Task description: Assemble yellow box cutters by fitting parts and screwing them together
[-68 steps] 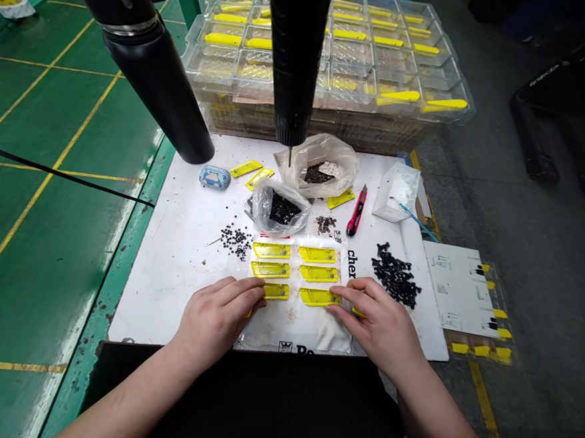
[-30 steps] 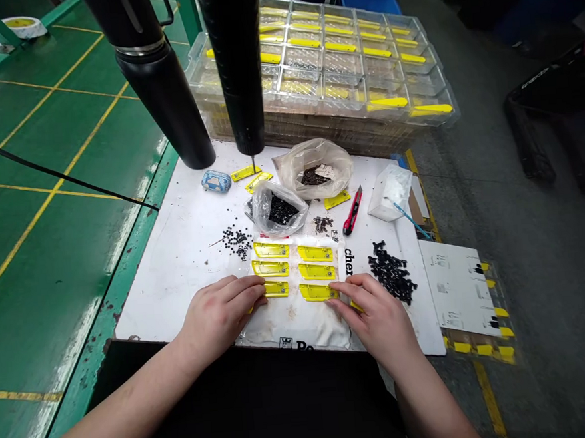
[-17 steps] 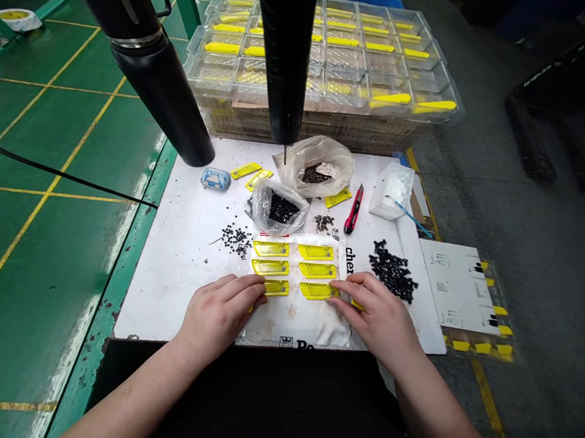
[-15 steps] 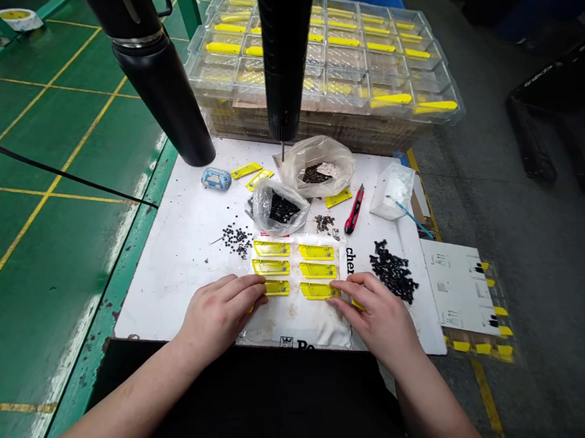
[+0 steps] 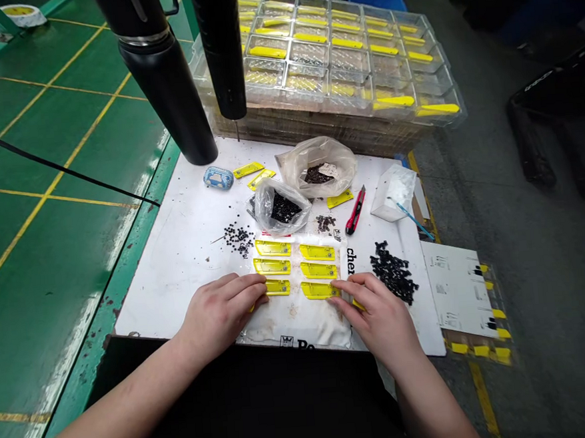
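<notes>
Several yellow plastic pieces (image 5: 317, 252) lie in two columns on a white printed plastic bag (image 5: 300, 322). My left hand (image 5: 223, 310) is closed, its fingertips at the left end of the nearest left yellow piece (image 5: 279, 287). A bit of yellow also shows below its fingers. With thumb and fingertips, my right hand (image 5: 379, 308) pinches the right end of the nearest right yellow piece (image 5: 315, 290). Under its curled fingers another yellow edge (image 5: 358, 304) peeks out, mostly hidden.
Beyond the pieces stand open bags of black parts (image 5: 284, 209) and brown parts (image 5: 317, 173). A red utility knife (image 5: 356, 210) and a heap of black parts (image 5: 394, 272) lie right. An electric screwdriver (image 5: 221, 57) hangs beside a black bottle (image 5: 168, 94), before a divided clear box (image 5: 332, 63).
The hanging screwdriver has swung to the left, closer to the bottle. Both hands stay at the same yellow pieces, with the view shifted slightly.
</notes>
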The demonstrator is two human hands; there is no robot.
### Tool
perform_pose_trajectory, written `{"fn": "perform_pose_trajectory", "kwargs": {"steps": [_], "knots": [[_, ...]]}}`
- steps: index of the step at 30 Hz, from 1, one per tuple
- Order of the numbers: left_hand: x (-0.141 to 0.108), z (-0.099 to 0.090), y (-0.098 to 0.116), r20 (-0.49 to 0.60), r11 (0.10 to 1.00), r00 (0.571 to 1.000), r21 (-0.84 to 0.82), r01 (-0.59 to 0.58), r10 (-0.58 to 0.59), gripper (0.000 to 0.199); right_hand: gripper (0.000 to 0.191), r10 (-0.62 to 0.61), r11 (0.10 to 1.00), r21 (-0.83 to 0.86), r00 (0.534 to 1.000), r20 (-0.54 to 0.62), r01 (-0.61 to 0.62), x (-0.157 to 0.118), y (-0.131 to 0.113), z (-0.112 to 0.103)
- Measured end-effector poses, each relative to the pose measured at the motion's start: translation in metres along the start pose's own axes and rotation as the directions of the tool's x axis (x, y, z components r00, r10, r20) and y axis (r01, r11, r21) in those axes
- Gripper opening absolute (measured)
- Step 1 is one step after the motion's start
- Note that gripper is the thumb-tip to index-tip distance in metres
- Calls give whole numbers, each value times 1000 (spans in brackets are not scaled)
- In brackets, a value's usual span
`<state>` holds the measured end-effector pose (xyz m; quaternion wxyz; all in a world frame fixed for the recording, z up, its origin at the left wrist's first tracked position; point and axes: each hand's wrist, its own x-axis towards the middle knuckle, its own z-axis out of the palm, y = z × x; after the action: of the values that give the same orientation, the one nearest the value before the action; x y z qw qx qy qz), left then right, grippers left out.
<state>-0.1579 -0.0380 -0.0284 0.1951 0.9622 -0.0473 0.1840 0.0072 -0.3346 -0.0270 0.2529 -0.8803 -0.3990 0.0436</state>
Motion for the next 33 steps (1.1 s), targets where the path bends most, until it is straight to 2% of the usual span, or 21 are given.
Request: {"fn": "perform_pose_trajectory", "kwargs": {"steps": [29,33], "knots": [[3,-1,1,-4,1000,1000,7,-14,14,16,28,40,999,6,999,1,-40,-1,-1,2],[1,-3,2,-43,1000,999,-16,0,-1,15,27,28,999,41,999,-20,-27,-2,-2,2]]}}
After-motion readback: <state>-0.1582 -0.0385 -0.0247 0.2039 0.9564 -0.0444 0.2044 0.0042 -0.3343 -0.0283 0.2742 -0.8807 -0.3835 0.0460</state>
